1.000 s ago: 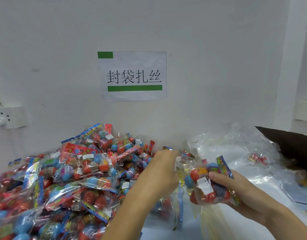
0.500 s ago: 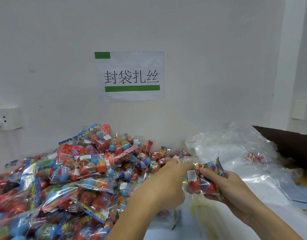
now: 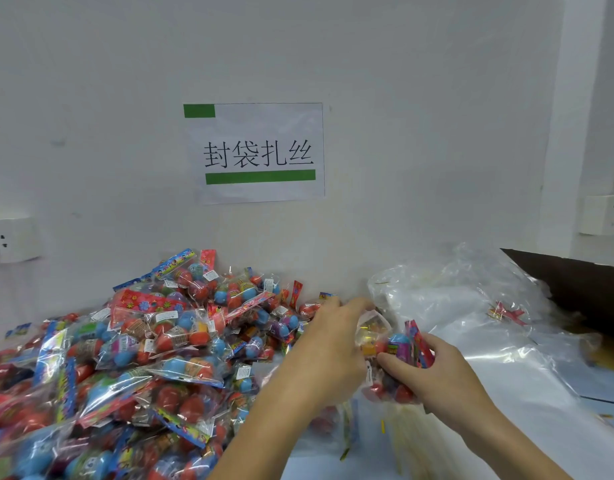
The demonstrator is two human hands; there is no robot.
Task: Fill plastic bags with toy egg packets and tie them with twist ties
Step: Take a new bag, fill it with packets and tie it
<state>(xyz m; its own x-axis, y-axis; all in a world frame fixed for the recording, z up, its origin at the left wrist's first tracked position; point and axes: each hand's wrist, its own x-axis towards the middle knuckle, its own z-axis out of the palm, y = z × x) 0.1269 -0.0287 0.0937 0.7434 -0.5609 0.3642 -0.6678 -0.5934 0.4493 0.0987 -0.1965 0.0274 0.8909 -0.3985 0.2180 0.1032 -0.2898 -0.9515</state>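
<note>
Since a second ago the two hands have closed in on each other, and the egg packets now sit bunched between them. The right hand [image 3: 433, 370] curls its fingers and thumb round the packets [image 3: 399, 351], held low over the table. The left hand [image 3: 333, 341], touching the bundle's left side, grips the clear bag [image 3: 371, 323] around them; exactly how its fingers lie is hidden behind its own back. The bundle's long axis runs roughly upright, its neck toward the left hand, which looks nearer for gathering it. Yellow twist ties [image 3: 402, 441] lie just below, blurred. The packet heap [image 3: 143, 358] spreads left; spare clear bags [image 3: 472, 306] lie right.
</note>
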